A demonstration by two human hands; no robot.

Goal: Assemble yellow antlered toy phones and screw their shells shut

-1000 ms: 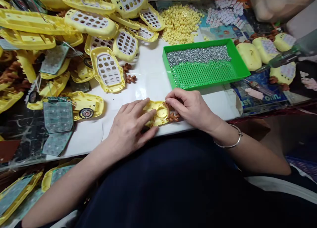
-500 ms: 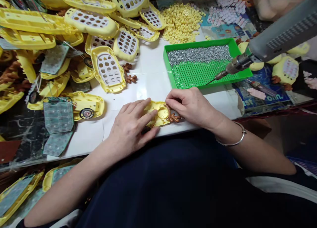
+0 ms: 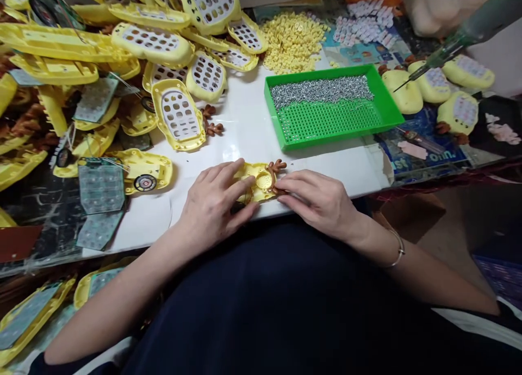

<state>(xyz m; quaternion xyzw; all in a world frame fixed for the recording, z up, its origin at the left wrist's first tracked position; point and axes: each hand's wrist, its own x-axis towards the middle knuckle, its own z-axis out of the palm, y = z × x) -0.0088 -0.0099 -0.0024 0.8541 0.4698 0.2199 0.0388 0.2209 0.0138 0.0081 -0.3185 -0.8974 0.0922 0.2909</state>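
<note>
As fingers (image 3: 297,187) pinch glossy, branching antlers (image 3: 277,167), the yellow shell (image 3: 263,180) looks hollow.

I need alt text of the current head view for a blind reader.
A person's left hand holds a yellow plastic shell; the right hand pinches a brown antler piece at the shell's end. Beyond lies a green tray of screws; yellow shells crowd the upper left.

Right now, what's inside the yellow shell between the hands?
A round recess dotted with small holes shows in the yellow shell, with a brown branched piece at its right end. The left hand covers most of its left part; what lies underneath is hidden.
</note>
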